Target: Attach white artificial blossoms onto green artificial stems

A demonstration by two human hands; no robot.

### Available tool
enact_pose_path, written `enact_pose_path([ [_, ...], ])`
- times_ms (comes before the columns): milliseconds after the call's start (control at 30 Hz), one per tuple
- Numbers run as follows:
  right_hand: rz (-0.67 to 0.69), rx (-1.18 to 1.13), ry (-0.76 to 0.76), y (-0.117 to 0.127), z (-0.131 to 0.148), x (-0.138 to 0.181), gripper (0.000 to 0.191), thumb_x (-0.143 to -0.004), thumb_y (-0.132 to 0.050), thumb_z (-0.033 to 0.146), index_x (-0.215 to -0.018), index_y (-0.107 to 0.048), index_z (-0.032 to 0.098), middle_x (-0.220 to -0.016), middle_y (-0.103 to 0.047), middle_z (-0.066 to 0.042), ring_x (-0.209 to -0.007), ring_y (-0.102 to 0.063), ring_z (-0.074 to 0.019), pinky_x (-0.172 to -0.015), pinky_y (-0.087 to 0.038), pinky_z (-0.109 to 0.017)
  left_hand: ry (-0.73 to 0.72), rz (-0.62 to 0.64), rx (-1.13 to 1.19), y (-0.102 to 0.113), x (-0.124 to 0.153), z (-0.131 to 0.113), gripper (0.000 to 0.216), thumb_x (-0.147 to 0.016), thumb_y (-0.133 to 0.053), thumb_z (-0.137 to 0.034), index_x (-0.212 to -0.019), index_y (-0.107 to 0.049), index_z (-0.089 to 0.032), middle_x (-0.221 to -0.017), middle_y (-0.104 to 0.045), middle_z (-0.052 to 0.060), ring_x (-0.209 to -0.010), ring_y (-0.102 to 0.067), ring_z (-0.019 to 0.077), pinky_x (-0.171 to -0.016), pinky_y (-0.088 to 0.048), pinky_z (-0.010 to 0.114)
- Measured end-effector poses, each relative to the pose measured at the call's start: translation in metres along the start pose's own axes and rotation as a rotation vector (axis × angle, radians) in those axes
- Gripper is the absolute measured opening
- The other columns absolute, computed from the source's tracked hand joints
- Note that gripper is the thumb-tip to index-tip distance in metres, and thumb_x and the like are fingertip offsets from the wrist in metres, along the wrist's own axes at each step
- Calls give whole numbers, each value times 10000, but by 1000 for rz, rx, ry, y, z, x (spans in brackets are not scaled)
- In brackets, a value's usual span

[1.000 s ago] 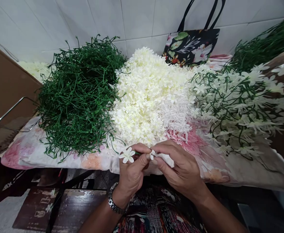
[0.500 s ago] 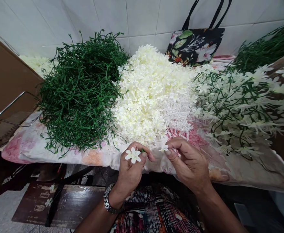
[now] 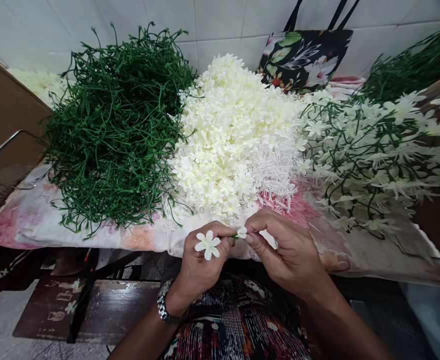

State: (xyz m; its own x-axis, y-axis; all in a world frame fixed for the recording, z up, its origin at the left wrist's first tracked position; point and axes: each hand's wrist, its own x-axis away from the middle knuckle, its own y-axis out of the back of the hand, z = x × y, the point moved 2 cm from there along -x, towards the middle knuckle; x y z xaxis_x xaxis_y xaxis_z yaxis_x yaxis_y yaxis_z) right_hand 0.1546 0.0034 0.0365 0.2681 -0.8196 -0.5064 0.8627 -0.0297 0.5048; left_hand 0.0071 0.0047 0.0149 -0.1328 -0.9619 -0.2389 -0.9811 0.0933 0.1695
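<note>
My left hand (image 3: 204, 265) is closed around a green artificial stem, only a short tip of which shows by the thumb. A white five- or six-petalled flower (image 3: 207, 245) sticks out over the back of this hand; how it joins the stem is hidden. Between thumb and forefinger, my right hand (image 3: 287, 250) pinches a small white artificial flower (image 3: 241, 232) at the stem's tip. The two hands nearly touch. Just beyond them lies a heap of loose cream-white blossoms (image 3: 223, 135), with thin white strands (image 3: 276, 170) on its right side.
A tangled pile of green stems (image 3: 118, 130) stands at the left. At the right lie assembled white flowers on stems (image 3: 366, 155). A black floral bag (image 3: 306, 60) leans on the tiled wall. A cardboard box (image 3: 9, 110) flanks the left, above a wooden bench (image 3: 118, 310).
My right hand has moved left and brought its flower to the stem tip in my left hand. The view has shifted slightly.
</note>
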Motion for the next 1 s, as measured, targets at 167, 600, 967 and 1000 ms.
enact_pose_path([
  [167,53,107,51,-3,0,-1,124,-849,-457,79,-768,-486,169,-664,-515,-14,-628,-487,-123,-559,-403,-246,-86,17,-110,0,0,2,120,-771,-547,-118,-695,-633,-152,-602,-587,-1,-535,-529,101,-499,-416,203],
  [600,25,72,-35,-19,-16,6,108,-866,-436,123,-789,-458,195,-653,-500,10,-559,-486,-98,-502,-402,-212,62,19,-76,-4,-1,11,157,-770,-504,-134,-639,-590,-151,-575,-532,-8,-508,-473,95,-469,-372,195],
  [967,20,7,-118,-27,-23,11,91,-860,-434,137,-793,-456,194,-667,-498,11,-570,-485,-101,-514,-407,-218,-19,35,-164,-3,0,14,150,-768,-483,-98,-672,-579,-162,-571,-520,-17,-514,-473,96,-487,-370,207],
  [1000,19,13,-117,-27,-23,11,90,-859,-434,135,-796,-456,194,-670,-498,10,-574,-487,-102,-516,-409,-219,-23,35,-176,-3,0,14,151,-766,-481,-98,-671,-579,-164,-569,-519,-17,-513,-472,97,-485,-369,209],
])
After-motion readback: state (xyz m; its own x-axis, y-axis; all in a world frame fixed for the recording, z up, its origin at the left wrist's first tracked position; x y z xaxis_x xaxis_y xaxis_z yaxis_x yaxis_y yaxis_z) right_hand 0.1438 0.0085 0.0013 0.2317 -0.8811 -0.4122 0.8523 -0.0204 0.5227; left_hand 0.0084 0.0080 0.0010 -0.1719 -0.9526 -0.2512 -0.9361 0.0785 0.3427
